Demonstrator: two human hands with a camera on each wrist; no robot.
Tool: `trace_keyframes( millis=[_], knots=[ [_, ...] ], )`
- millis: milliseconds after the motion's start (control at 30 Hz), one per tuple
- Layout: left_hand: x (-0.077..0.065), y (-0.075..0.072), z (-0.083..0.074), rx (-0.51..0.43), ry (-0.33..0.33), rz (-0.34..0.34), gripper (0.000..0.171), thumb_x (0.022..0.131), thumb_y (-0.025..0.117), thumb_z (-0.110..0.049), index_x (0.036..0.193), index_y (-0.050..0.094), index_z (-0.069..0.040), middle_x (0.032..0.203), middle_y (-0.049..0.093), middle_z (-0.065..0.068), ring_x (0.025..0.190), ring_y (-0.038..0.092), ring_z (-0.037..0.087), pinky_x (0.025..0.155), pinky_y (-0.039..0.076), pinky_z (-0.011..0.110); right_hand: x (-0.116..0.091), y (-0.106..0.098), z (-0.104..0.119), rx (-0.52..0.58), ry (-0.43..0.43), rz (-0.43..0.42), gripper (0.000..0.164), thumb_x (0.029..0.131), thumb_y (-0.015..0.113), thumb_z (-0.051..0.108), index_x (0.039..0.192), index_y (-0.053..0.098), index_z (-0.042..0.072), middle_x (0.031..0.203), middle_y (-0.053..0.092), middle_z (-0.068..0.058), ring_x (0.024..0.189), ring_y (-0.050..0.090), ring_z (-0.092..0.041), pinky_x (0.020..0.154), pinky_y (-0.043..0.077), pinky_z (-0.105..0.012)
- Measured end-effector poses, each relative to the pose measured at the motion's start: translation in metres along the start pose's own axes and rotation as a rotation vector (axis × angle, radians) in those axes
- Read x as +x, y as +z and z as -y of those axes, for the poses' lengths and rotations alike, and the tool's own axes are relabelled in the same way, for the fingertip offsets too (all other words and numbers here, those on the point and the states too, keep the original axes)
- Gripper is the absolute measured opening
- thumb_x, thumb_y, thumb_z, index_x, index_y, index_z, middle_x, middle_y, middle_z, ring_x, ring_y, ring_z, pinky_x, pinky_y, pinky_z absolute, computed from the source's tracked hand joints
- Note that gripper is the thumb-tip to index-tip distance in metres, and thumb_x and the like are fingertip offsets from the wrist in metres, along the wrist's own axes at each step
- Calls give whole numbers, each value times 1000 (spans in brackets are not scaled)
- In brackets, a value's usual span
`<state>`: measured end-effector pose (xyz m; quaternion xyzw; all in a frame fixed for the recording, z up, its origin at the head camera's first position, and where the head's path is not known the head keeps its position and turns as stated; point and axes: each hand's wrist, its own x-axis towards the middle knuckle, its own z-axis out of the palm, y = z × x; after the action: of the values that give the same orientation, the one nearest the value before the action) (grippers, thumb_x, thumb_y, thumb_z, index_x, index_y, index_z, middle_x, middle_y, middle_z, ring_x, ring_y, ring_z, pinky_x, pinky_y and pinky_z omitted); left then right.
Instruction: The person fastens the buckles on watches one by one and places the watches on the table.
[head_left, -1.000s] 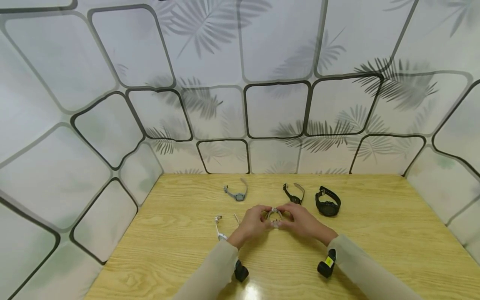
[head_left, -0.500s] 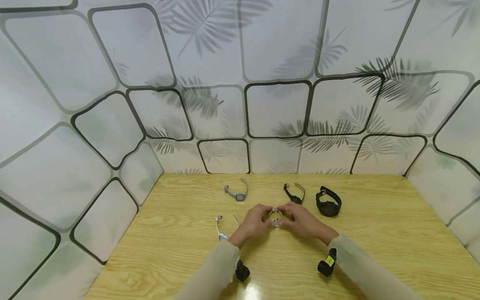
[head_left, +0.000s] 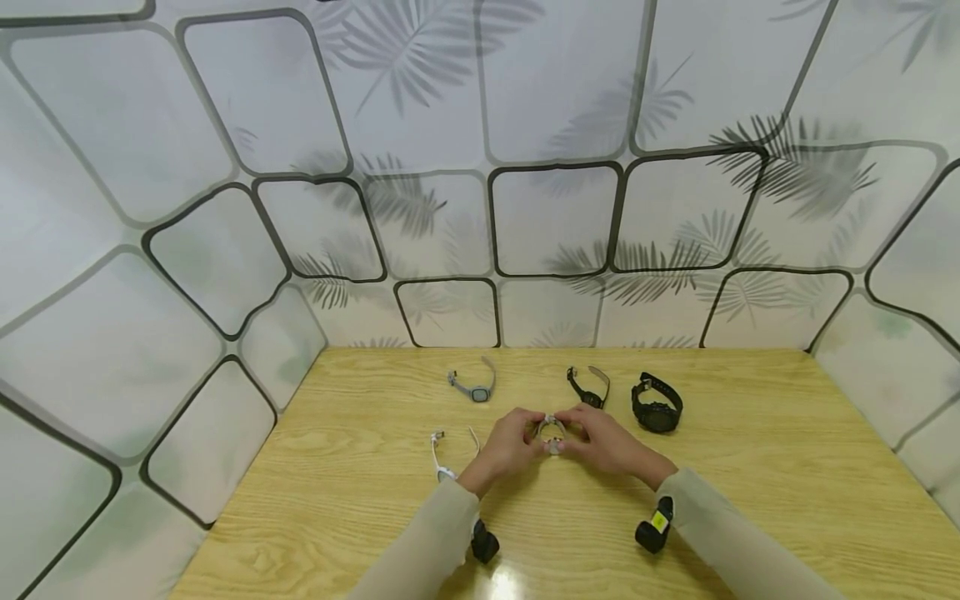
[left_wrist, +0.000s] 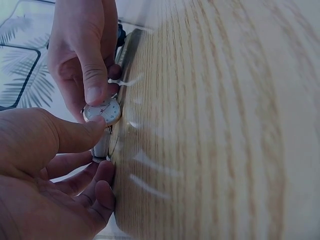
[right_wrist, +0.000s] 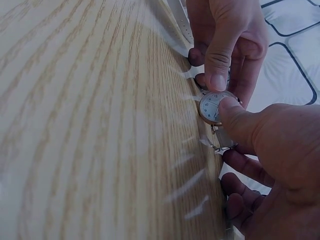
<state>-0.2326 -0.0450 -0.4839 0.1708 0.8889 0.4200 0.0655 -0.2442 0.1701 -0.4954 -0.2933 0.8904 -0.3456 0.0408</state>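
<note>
Together, left hand (head_left: 504,450) and right hand (head_left: 606,442) pinch a watch (left_wrist: 106,111) (pale dial facing near) right of the white watch (head_left: 446,474), where a slackened thumb could let it slip.

A wristwatch (head_left: 554,448) is held about midway between the left and right edges of the tabletop (head_left: 765,450), well apart from the far edge. Its round white dial (right_wrist: 210,106), marked with dark numerals and framed by a coppery rim, is turned away from that edge; the pale strap (left_wrist: 100,145) is curved into a loop behind it.
</note>
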Motion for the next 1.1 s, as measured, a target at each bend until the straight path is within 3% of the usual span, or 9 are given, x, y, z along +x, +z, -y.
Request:
trace_keyframes(
  millis=[233,400,567,1100],
  knots=[
    [-1,-1,2,9,5,-2,50,90,79,-4,136,62,4,127,63,14,67,48,8,57,41,21,1,0,1,-12,18,19,52,100,70,28,142,58,0,123,60,-10,81,48,-12,69,42,-29],
    [-4,-7,1,-58,-3,-23,54,91,79,-5,140,58,3,133,62,16,74,55,8,59,46,21,2,-5,5,-16,57,37,63,98,73,32,147,52,-2,123,58,-13,78,49,-11,67,43,-29],
    [-10,-19,-2,-102,19,-56,56,93,77,-5,144,55,2,135,61,19,74,59,10,57,49,23,4,-8,9,-8,67,29,67,97,74,32,149,49,-3,125,58,-18,75,53,-9,67,48,-29],
    [-36,-58,3,-54,111,-164,55,95,76,-11,145,56,-5,133,63,17,75,62,14,56,50,23,8,-13,25,30,21,-28,60,99,72,23,148,49,-2,136,53,-26,72,58,-8,61,51,-27]
  ],
)
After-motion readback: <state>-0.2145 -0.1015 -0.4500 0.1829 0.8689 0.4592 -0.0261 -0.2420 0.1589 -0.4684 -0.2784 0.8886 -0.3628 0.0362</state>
